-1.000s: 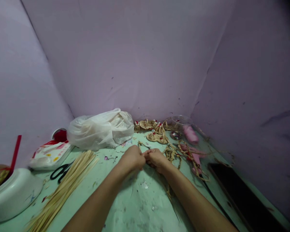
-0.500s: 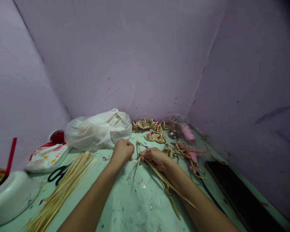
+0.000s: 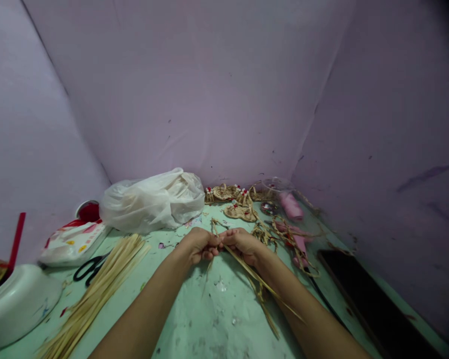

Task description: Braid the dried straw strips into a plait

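My left hand and my right hand meet fingertip to fingertip above the middle of the table. Both are closed in a pinch on tan straw strips. The strips' long tails run from my right hand down along the right forearm. A short looped end of the straw sticks up just beyond the fingers, and a thin strand hangs below my left hand. The exact grip of the left fingertips is partly hidden. Loose straw cord lies just right of my right hand.
On the left lie a straw bundle, black scissors, a tissue pack and a white pot. A plastic bag and woven straw pieces sit behind. To the right are pink thread, a pink glue gun and a black phone.
My left hand has moved right and slightly down, closing the gap to the right hand and pinching the straw there. The right hand has stayed nearly still.
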{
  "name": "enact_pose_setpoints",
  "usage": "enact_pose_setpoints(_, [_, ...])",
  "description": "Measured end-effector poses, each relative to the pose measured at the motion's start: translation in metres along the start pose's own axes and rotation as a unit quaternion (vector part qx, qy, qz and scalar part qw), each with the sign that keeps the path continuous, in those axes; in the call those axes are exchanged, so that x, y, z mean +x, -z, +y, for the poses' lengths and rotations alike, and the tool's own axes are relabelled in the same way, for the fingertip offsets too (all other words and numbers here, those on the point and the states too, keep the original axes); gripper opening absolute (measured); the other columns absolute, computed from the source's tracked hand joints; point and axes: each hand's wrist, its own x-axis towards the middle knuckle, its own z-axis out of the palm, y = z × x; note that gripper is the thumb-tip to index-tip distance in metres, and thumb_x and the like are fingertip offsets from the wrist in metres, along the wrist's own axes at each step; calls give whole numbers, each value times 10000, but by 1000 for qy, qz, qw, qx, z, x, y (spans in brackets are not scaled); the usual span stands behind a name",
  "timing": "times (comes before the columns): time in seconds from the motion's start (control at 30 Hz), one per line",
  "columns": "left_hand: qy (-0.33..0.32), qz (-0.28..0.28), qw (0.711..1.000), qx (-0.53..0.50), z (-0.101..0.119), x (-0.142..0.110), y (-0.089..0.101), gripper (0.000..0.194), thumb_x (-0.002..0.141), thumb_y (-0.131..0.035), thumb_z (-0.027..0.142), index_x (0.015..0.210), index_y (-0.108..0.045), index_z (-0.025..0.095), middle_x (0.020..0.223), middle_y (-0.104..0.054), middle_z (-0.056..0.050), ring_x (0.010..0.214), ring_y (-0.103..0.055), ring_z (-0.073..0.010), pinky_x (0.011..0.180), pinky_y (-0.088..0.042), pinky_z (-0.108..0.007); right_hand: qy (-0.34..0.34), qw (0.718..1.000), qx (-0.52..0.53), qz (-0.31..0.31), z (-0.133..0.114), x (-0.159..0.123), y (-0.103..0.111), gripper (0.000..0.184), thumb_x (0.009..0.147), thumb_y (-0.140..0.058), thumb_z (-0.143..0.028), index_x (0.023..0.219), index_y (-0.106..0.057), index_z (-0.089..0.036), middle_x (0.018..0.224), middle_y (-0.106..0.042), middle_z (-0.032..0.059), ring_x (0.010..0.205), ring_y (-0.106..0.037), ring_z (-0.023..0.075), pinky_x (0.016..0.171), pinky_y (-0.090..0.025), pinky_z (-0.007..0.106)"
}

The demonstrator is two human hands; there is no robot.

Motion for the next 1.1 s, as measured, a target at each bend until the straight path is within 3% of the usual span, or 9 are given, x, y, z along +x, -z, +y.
enact_pose_setpoints(0.13, [26, 6, 1000, 10, -3, 4, 3, 106, 660, -494, 83, 565, -539, 69, 420, -498, -13, 343, -427, -41, 338, -305, -128, 22, 998, -54, 3, 2, 1, 1, 43, 559, -529, -104, 573, -569, -100, 459, -541, -16, 359, -388, 34, 361, -241, 148])
enact_pose_setpoints(0.23, [25, 52, 996, 68, -3, 5, 2, 130, 651, -485, 87, 525, -518, 85, 353, -445, 3, 298, -382, -52, 323, -269, -151, 72, 985, -153, 12, 3, 3, 2, 31, 545, -550, -102, 569, -568, -107, 479, -543, -26, 393, -384, 33, 394, -260, 149])
enact_pose_setpoints(0.4, [32, 134, 976, 171, 3, -5, -7, 193, 573, -485, 109, 398, -408, 133, 270, -327, 35, 244, -261, -42, 310, -160, -174, 151, 907, -380, 99, 1, 2, -1, 96, 543, -536, -102, 595, -616, -114, 519, -576, 5, 473, -437, 73, 440, -285, 172])
enact_pose_setpoints(0.53, [4, 161, 975, 155, 6, -13, -14, 190, 526, -468, 93, 373, -368, 146, 260, -293, 44, 252, -251, -39, 321, -148, -179, 141, 839, -489, 192, -8, -9, -8, 91, 536, -569, -166, 566, -647, -132, 515, -582, 46, 485, -458, 104, 450, -263, 209])
enact_pose_setpoints(0.67, [14, 166, 978, 127, 5, -10, -14, 169, 514, -458, 89, 376, -377, 141, 266, -303, 38, 264, -263, -39, 327, -159, -175, 109, 813, -534, 206, -17, -19, -15, 112, 541, -576, -208, 539, -656, -129, 475, -558, 63, 467, -451, 112, 437, -221, 227])
enact_pose_setpoints(0.8, [44, 134, 986, 86, 1, -3, -8, 174, 538, -465, 132, 387, -379, 141, 269, -311, 34, 259, -256, -37, 317, -137, -166, 128, 798, -557, 190, -14, -24, -25, 143, 584, -567, -240, 570, -670, -142, 524, -596, 86, 479, -473, 125, 437, -215, 232])
enact_pose_setpoints(0.97, [5, 108, 991, 82, -12, 3, -1, 137, 508, -444, 109, 387, -387, 136, 276, -338, 29, 257, -271, -37, 314, -130, -163, 153, 741, -610, 233, 4, -35, -43, 182, 668, -510, -210, 672, -681, -148, 680, -654, 124, 567, -545, 165, 490, -256, 244])
enact_pose_setpoints(1.03, [-34, 108, 988, 106, -18, 2, -1, 120, 500, -452, 102, 397, -403, 137, 269, -333, 36, 253, -266, -43, 310, -145, -173, 181, 744, -602, 227, 15, -43, -46, 193, 692, -489, -182, 724, -677, -150, 710, -659, 109, 601, -555, 161, 512, -271, 236])
enact_pose_setpoints(1.1, [-71, 106, 985, 120, -22, 1, 0, 115, 511, -466, 109, 412, -416, 139, 263, -321, 45, 249, -251, -45, 309, -156, -181, 215, 772, -562, 206, 28, -52, -44, 212, 735, -468, -218, 786, -666, -161, 724, -660, 78, 618, -550, 144, 527, -286, 219])
